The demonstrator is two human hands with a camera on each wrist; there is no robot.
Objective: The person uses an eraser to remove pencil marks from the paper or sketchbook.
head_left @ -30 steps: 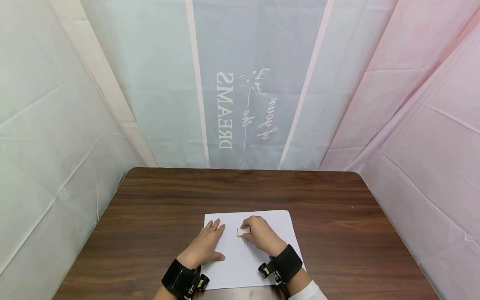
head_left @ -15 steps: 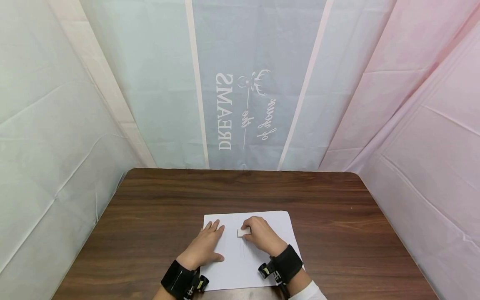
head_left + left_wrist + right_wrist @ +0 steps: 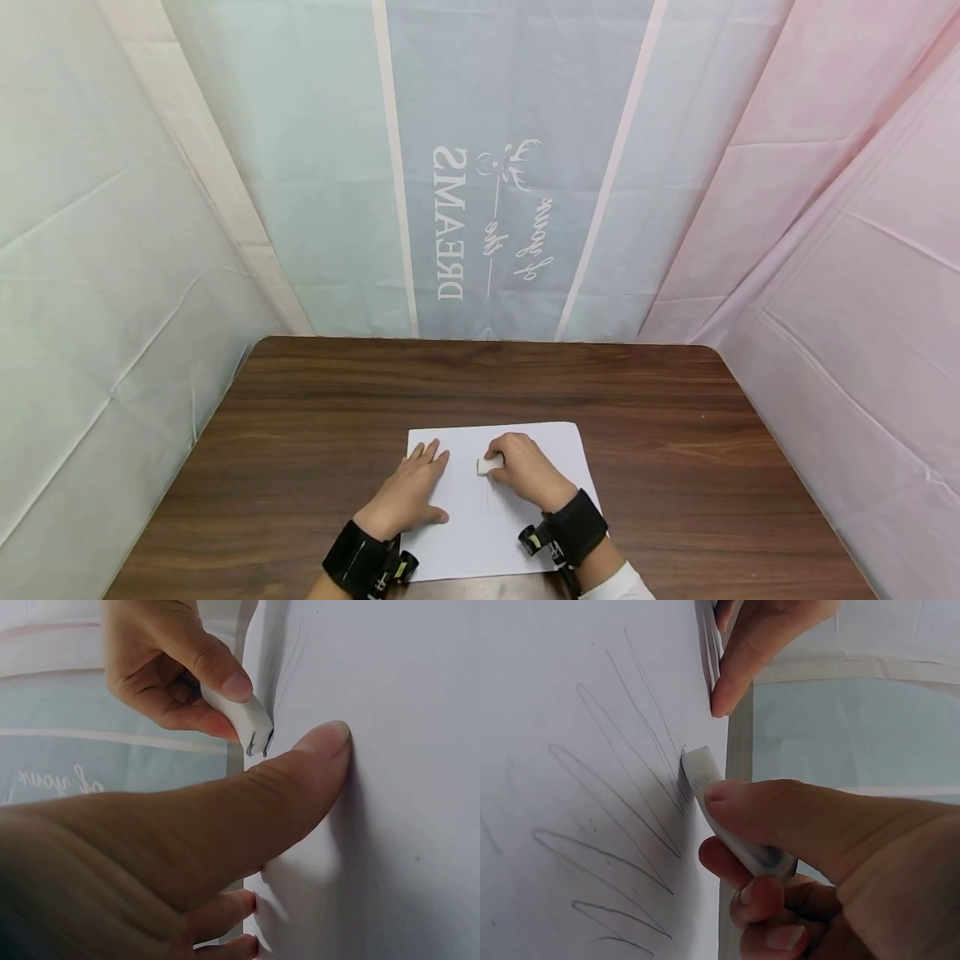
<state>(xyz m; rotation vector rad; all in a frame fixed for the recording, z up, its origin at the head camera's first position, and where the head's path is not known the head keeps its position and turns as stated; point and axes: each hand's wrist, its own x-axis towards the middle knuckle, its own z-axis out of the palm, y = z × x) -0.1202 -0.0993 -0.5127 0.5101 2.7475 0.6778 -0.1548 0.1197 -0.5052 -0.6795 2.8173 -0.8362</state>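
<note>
A white sheet of paper point(image 3: 480, 542) lies near the table's front edge. My right hand point(image 3: 528, 473) pinches a white eraser point(image 3: 705, 769) between thumb and fingers, its dark-smudged end down at the paper. Zigzag pencil lines point(image 3: 615, 795) spread over the sheet beside the eraser in the right wrist view. On the paper's left side rests my left hand point(image 3: 408, 492), fingers spread and thumb point(image 3: 322, 742) stretched out flat on the sheet. The right hand point(image 3: 180, 667) and the eraser's end show just beyond that thumb in the left wrist view.
The brown wooden table point(image 3: 337, 392) stretches beyond the sheet on both sides and behind. Pale fabric curtains point(image 3: 337, 167) hang at its back, left and right. Each wrist wears a black strap point(image 3: 576, 527) with a small camera.
The right hand and the eraser have shifted slightly to the right and toward the front edge over the paper. The left hand stays in place.
</note>
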